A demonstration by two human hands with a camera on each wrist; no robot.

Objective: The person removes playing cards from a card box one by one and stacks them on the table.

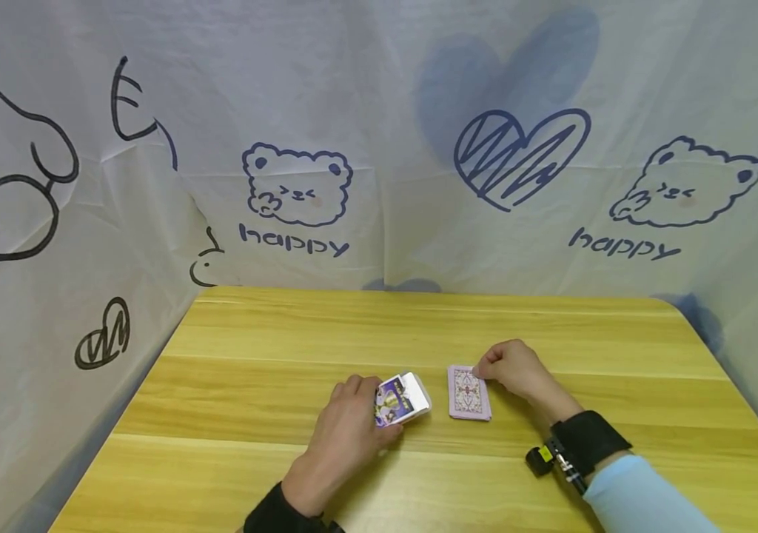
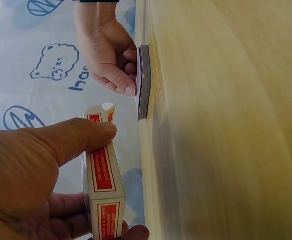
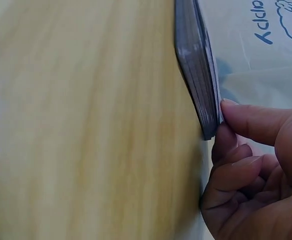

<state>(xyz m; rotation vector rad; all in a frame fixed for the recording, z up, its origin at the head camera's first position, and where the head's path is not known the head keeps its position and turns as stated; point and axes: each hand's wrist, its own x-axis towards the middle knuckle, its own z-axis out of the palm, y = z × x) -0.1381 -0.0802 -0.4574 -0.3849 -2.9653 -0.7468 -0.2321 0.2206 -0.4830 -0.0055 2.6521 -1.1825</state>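
Observation:
On the table lies a deck of playing cards (image 1: 468,392), the top card face down with a patterned pinkish back. My right hand (image 1: 515,369) is at its far right corner; in the right wrist view, thumb and index finger (image 3: 258,120) pinch the edge of the top card on the stack (image 3: 198,75). Left of the deck, my left hand (image 1: 349,422) grips a card box (image 1: 395,403), purple and yellow on its front. The thumb (image 2: 86,137) presses along the box's red-and-white side (image 2: 103,172). Its flap end points toward the deck; what is inside cannot be seen.
The wooden table (image 1: 239,370) runs back to a white cloth backdrop (image 1: 406,185) drawn with bears and hearts. Cloth also hangs at the left and right sides. A black band with a small device (image 1: 542,459) is on my right wrist.

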